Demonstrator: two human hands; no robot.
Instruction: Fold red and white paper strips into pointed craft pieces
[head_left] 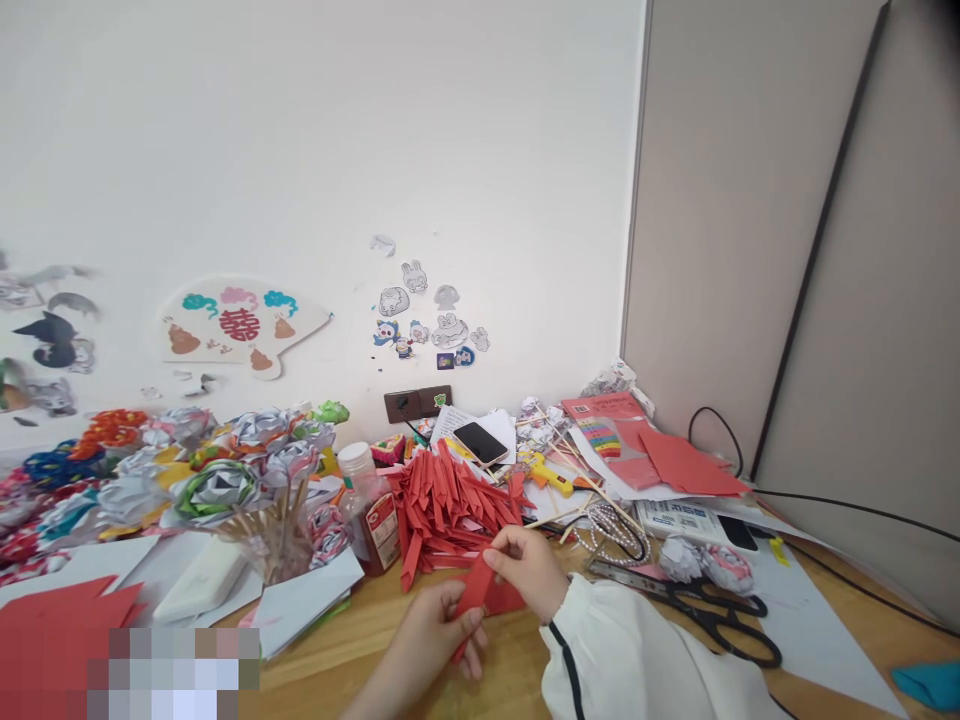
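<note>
Both my hands hold one folded piece of red paper (475,590) over the front of the wooden table. My left hand (442,625) grips its lower part, with the thumb on top. At its upper end, my right hand (529,565) pinches the paper between thumb and fingers. Another bit of red paper (504,598) shows just behind, partly hidden by my hands. Right beyond them lies a heap of folded red paper strips (442,500).
A bottle with a red label (371,510) and a cup of wooden sticks (274,540) stand left. Black-handled scissors (720,610), a bead string (611,535) and a yellow glue gun (551,473) lie right. Behind the heap is a phone (481,443). Red sheets (690,460) lie back right.
</note>
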